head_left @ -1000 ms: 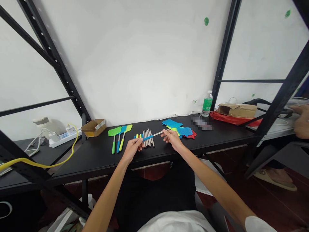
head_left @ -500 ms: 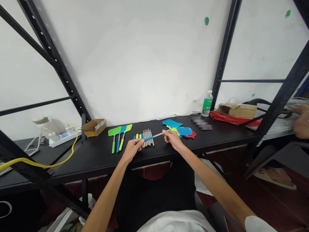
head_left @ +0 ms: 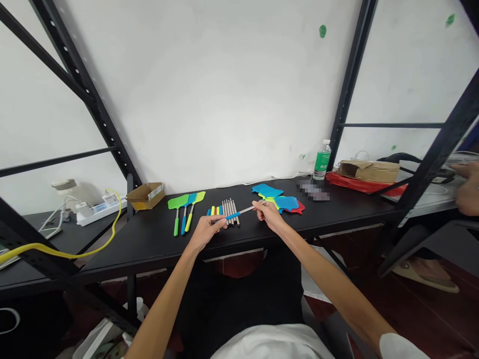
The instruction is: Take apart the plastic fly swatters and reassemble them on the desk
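My left hand [head_left: 205,233] is closed on the blue handle [head_left: 233,216] of a thin metal rod [head_left: 246,210]. The rod's far end is pinched in my right hand [head_left: 268,214], so handle and rod form one slanting line above the black table [head_left: 149,244]. Behind them lie several loose metal rods [head_left: 229,208] in a row, beside several coloured handles [head_left: 213,211] partly hidden by my left hand. Three whole fly swatters, green [head_left: 176,225], blue [head_left: 183,224] and yellow [head_left: 189,219], lie to the left. Just beyond my right hand is a pile of blue [head_left: 287,203], yellow and red swatter heads.
A small open cardboard box [head_left: 145,195] sits at the back left, near a yellow cable [head_left: 108,239] and a power strip [head_left: 99,213]. Back right stand a water bottle [head_left: 322,160] and another cardboard box [head_left: 368,170] on red plastic. Black frame posts flank the table; a person's hand shows far right.
Both hands keep their hold on the handle and rod, almost unmoved. My left hand and the blue handle have shifted very slightly to the right.
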Tool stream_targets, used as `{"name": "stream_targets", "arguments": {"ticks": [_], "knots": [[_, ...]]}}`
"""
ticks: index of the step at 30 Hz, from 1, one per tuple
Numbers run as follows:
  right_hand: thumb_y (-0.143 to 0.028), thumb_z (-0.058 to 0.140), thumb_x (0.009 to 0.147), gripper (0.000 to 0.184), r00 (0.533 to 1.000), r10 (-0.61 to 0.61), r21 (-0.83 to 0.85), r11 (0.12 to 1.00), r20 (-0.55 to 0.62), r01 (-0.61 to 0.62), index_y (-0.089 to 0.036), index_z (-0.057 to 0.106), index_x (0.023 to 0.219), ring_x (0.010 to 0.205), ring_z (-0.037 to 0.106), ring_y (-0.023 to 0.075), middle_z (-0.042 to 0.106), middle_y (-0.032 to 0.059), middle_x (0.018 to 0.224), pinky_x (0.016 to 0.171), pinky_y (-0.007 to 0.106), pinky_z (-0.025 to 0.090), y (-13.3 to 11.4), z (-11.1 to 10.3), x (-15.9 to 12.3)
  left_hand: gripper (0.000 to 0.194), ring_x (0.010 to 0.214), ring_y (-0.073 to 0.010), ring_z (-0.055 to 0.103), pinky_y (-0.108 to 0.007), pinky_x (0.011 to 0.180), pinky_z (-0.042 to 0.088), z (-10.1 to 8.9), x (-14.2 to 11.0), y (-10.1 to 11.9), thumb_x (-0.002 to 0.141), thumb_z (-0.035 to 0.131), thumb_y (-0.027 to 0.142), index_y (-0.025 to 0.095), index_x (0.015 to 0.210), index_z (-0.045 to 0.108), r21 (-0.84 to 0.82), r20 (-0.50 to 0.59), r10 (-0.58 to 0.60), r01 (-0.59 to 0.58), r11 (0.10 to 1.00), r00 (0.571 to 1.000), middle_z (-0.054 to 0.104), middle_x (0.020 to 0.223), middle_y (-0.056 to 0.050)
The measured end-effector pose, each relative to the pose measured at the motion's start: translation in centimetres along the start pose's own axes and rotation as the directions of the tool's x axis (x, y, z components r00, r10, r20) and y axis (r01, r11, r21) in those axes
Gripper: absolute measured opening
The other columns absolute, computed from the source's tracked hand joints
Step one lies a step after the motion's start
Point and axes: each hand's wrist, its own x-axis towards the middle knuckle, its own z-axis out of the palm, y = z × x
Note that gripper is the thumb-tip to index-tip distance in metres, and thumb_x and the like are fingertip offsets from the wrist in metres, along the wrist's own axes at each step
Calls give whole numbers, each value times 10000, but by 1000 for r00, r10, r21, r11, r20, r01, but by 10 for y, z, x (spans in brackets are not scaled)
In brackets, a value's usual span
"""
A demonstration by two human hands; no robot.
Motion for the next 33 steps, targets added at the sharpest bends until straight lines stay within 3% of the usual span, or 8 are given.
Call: {"name": "stream_targets", "arguments": {"ticks": [8,13,16,19,21,24,31,33], "knots": [[-617,756,707,465,999,13,-49,999,35,-11,-187,596,631,415,417,88,508,-28,482,409,230,316,1,1,0,368,558,-117,488,-249,536,385,2,0,2,783,728,489,157,937,767,-56,-26,-4,2,998,1000,702,741,-52],[-595,714,773,430,984,43,-343,939,174,19,-179,710,881,573,611,149,723,77,768,483,242,420,-29,-17,1,407,517,-103,473,-239,507,368,2,2,2,836,656,529,148,691,671,-153,-62,3,-13,988,998,621,639,-34],[-505,712,802,404,984,-126,-718,673,123,176,-197,735,1062,933,689,266,753,121,1018,730,320,515,-51,-44,1,433,511,-100,475,-239,504,364,1,2,0,851,642,533,152,646,645,-177,-85,-3,-12,984,996,607,612,-31],[-480,734,769,584,983,-184,-965,262,-16,33,-168,673,1258,1268,538,389,651,176,1304,962,423,453,-61,-75,1,431,510,-98,474,-238,501,359,1,2,-1,855,643,530,153,647,641,-187,-89,-6,-11,982,996,607,614,-31],[-516,733,754,733,994,-59,-988,131,-89,-81,-150,588,1372,1297,510,417,597,201,1375,972,449,444,-60,-92,3,435,509,-97,471,-238,499,357,1,2,-1,853,646,532,152,642,636,-186,-90,-11,-7,982,996,604,615,-31],[-558,693,773,805,991,81,-991,68,-109,-114,-139,518,1437,1241,565,398,593,215,1376,918,423,471,-59,-107,4,438,509,-97,468,-240,498,356,1,2,1,846,652,536,151,637,632,-182,-95,-14,-4,983,995,596,611,-30],[-437,652,818,578,993,-28,-992,60,-116,-114,-175,622,1332,1114,643,338,704,167,1190,838,363,485,-73,-103,-2,430,520,-100,470,-240,503,362,2,2,1,855,646,523,150,641,631,-185,-96,-9,-10,983,995,597,622,-34],[-507,667,802,655,994,-23,-990,87,-111,-108,-199,584,1374,1122,640,340,689,158,1231,844,367,485,-73,-102,-3,425,523,-100,475,-238,503,364,2,2,0,853,651,520,148,647,633,-188,-100,-11,-8,982,995,603,631,-36]]}}
